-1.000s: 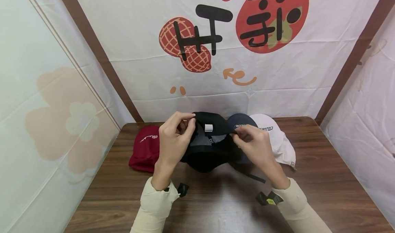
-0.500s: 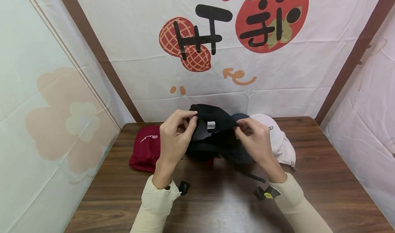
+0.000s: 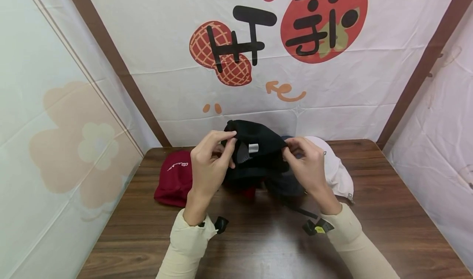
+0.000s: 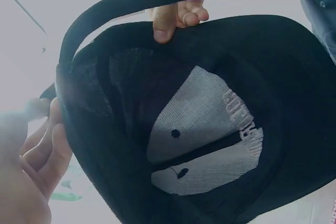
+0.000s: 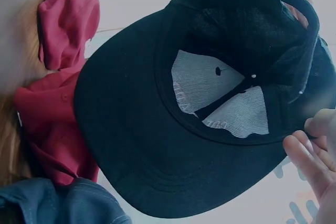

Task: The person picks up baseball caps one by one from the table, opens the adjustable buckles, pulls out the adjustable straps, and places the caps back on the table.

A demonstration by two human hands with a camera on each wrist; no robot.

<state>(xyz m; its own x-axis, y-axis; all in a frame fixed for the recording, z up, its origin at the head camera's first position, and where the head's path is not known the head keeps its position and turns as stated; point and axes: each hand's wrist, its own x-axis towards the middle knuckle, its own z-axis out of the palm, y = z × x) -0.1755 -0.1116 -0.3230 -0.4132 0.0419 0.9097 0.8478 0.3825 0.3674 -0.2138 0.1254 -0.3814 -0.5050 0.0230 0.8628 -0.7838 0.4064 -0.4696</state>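
Note:
A black baseball cap (image 3: 255, 135) hangs above the table, its inside turned toward me and a small white label (image 3: 253, 148) showing. My left hand (image 3: 208, 160) pinches the cap's edge on the left. On the other side, my right hand (image 3: 306, 162) pinches the edge between thumb and fingers. The left wrist view shows grey lining panels (image 4: 197, 121) inside the crown and a loose-ended back strap (image 4: 126, 6). In the right wrist view the wide brim (image 5: 142, 140) points down and left.
On the wooden table (image 3: 266, 250), a dark red cap (image 3: 173, 178) lies at left and a white cap (image 3: 338, 174) at right. A navy cap (image 3: 282, 184) and another red cap (image 5: 55, 124) are partly hidden behind the black one. A printed cloth (image 3: 166, 86) hangs behind the table.
The black cap has risen and tilted, and its lower part has swung away from me. My right hand has moved slightly up. A red patch now shows beneath the cap.

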